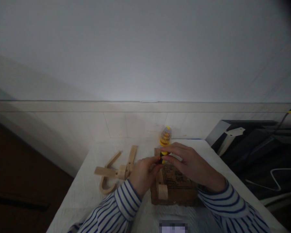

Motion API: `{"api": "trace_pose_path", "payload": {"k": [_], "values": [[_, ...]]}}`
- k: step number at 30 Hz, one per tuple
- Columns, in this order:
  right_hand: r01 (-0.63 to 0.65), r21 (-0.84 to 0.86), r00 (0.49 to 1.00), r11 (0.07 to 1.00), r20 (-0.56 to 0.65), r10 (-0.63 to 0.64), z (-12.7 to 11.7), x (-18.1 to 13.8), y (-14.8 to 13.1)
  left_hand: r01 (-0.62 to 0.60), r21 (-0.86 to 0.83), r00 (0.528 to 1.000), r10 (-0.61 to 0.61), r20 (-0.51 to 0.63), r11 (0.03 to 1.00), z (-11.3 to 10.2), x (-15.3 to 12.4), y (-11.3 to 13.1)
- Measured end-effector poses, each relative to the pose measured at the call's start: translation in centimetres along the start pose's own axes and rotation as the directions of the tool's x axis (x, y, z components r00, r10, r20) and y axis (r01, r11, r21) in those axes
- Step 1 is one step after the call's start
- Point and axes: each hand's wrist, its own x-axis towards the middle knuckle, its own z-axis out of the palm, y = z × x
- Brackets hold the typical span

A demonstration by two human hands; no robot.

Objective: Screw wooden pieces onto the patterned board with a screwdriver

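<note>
My left hand [143, 173] and my right hand [188, 163] meet over a brown wooden box [177, 191] on the white table [87, 191]. Both are closed in a pinch on a small yellow-and-black tool [163, 156], which looks like a screwdriver handle. A pale wooden piece [162, 189] with a rounded end stands against the box's left side, just below my left hand. Both sleeves are blue-and-white striped.
A wooden assembly of joined sticks and a curved piece [116, 171] lies to the left of my hands. A clear and yellow container [165, 136] stands at the table's far edge. Dark panels, a white bracket [230, 137] and cables lie to the right. A white wall rises behind.
</note>
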Motion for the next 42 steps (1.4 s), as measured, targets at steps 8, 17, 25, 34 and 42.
{"api": "trace_pose_path", "payload": {"k": [8,17,25,34,42], "values": [[-0.007,-0.032,1.0,0.999,-0.007,0.007,0.05,0.2,-0.1,-0.021,0.025,0.999,0.02,0.034,0.999,-0.16,0.02,0.11],[0.002,-0.014,1.0,1.0,0.009,-0.002,0.04,0.13,-0.1,0.015,0.03,0.999,-0.014,-0.042,0.999,0.27,0.0,-0.17],[-0.039,-0.011,0.999,0.999,0.018,0.039,-0.04,-0.01,-0.58,0.077,0.041,0.993,-0.073,-0.088,0.996,0.77,-0.12,-0.64],[0.011,-0.025,0.997,1.0,0.075,-0.009,0.07,0.06,-0.54,0.054,0.013,0.996,-0.053,-0.069,0.998,0.56,-0.03,-0.38],[0.009,-0.017,0.998,1.0,0.062,-0.008,0.21,-0.13,-0.27,0.051,0.06,0.998,-0.048,-0.045,0.997,0.3,0.0,-0.09]]}}
